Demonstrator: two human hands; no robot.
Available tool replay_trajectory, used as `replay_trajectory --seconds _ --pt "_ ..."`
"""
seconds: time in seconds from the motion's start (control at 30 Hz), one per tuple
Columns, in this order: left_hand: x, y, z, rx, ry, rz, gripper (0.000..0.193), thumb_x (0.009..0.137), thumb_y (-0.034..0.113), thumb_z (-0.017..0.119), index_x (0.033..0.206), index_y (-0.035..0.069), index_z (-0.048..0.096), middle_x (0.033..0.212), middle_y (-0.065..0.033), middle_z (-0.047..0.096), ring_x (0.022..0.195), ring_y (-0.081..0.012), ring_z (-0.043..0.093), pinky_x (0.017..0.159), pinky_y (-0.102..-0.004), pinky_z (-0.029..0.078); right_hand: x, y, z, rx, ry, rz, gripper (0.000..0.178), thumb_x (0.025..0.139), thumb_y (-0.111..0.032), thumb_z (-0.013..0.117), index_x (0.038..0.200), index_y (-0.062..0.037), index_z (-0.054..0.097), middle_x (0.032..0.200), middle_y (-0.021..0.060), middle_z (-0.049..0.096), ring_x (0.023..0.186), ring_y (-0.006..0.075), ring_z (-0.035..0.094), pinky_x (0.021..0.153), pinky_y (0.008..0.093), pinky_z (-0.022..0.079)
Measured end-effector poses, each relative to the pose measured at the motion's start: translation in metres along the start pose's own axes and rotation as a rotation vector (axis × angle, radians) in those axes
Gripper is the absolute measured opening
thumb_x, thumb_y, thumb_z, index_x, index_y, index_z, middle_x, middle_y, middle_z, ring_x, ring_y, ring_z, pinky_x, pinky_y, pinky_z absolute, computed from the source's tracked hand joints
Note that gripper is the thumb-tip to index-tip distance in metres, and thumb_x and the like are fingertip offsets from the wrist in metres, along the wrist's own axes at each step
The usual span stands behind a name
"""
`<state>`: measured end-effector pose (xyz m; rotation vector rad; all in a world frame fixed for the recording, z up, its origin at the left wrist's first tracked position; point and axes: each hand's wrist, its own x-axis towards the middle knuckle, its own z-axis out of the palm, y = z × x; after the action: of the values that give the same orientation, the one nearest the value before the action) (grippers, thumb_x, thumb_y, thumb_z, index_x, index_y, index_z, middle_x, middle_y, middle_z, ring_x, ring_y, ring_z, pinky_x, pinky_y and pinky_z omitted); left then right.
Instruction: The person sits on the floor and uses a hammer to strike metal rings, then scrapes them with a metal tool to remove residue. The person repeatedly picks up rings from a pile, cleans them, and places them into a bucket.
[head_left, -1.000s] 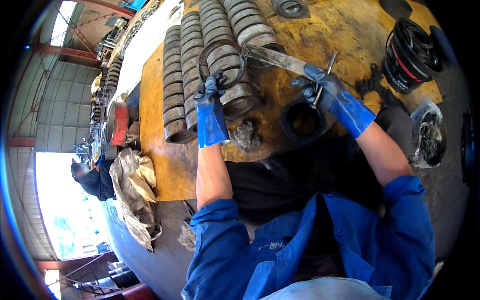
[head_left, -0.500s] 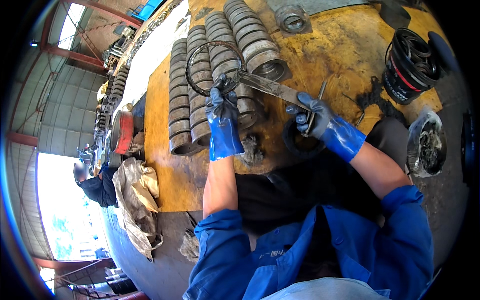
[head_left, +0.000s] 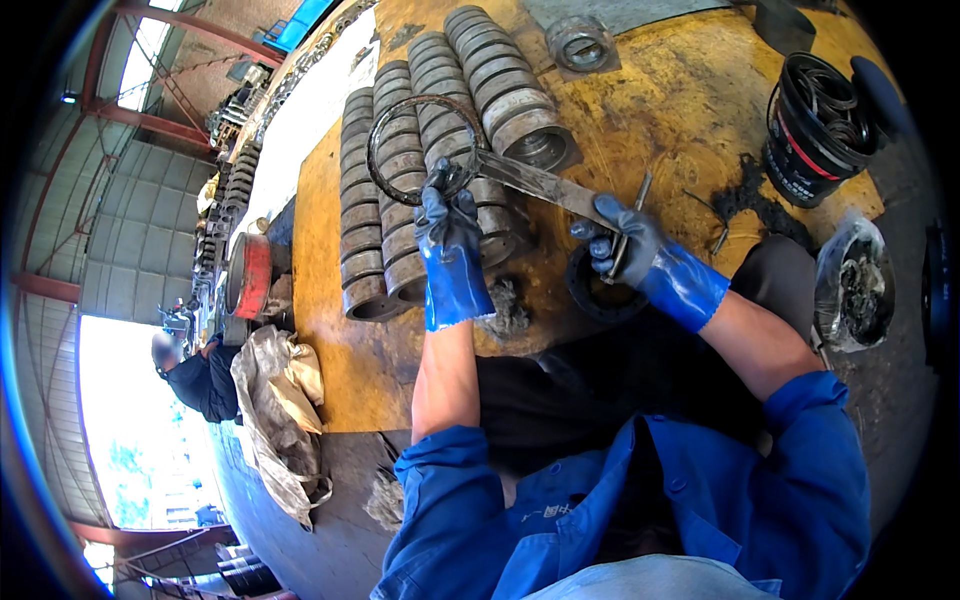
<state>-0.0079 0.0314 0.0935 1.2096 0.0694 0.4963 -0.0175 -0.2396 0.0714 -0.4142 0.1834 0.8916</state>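
Pinched by its near rim, a dark, greasy metal ring (head_left: 372,155) stands up in the gloved fingers of my left hand (head_left: 450,245). My right hand (head_left: 645,250), also in a blue glove, is closed round one end of a flat metal scraper (head_left: 540,183). The scraper's far end touches the ring's right rim, close to my left fingertips. A thin metal rod (head_left: 643,190) crosses the right-hand fingers; whether it is gripped too, I cannot tell. Behind the ring lie rows of worn steel cylinders (head_left: 515,100).
Below my right hand lies a dark ring (head_left: 580,285), with a grey rag (head_left: 508,312) to its left. A black bucket of rings (head_left: 800,165) and a clear plastic bag (head_left: 855,250) stand at right. At left are a red drum (head_left: 252,280), a cloth sack (head_left: 265,400) and a person (head_left: 200,380).
The ring has shifted slightly left and down in the picture, and the scraper's tip still meets its right rim. Both hands keep their hold; the view has tilted slightly.
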Motion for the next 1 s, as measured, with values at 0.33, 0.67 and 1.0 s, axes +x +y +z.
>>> replay_trajectory --seconds 0.33,0.67,1.0 --pt "-0.004 0.007 0.003 -0.071 0.014 -0.078 0.037 0.1 0.028 0.043 0.127 0.004 0.054 0.124 -0.0055 0.058 0.106 -0.0123 0.056 0.082 -0.0222 0.046 0.003 -0.003 -0.009 0.03 -0.007 -0.046 0.018 0.093 -0.033 0.056 0.105 -0.0187 0.055 0.085 0.0127 0.066 0.048 0.0158 0.058 0.038 0.0295 0.045" --pt "-0.01 0.003 -0.006 0.243 -0.028 -0.022 0.029 0.097 0.024 0.05 0.112 0.002 0.062 0.101 -0.008 0.067 0.078 -0.0122 0.062 0.062 -0.0238 0.051 -0.005 -0.025 0.0 0.005 0.025 -0.171 0.025 0.093 -0.034 0.055 0.111 -0.0162 0.055 0.085 0.0124 0.067 0.047 0.0118 0.052 0.039 0.0265 0.039" --pt "-0.023 0.015 -0.018 0.691 -0.217 -0.208 0.027 0.095 0.018 0.052 0.11 0.0 0.065 0.091 -0.0033 0.069 0.071 -0.0135 0.062 0.063 -0.0302 0.05 -0.01 -0.046 -0.015 -0.2 0.024 -0.179 0.034 0.094 -0.033 0.055 0.115 -0.0064 0.055 0.082 0.0132 0.068 0.043 0.0108 0.054 0.037 0.0227 0.041"
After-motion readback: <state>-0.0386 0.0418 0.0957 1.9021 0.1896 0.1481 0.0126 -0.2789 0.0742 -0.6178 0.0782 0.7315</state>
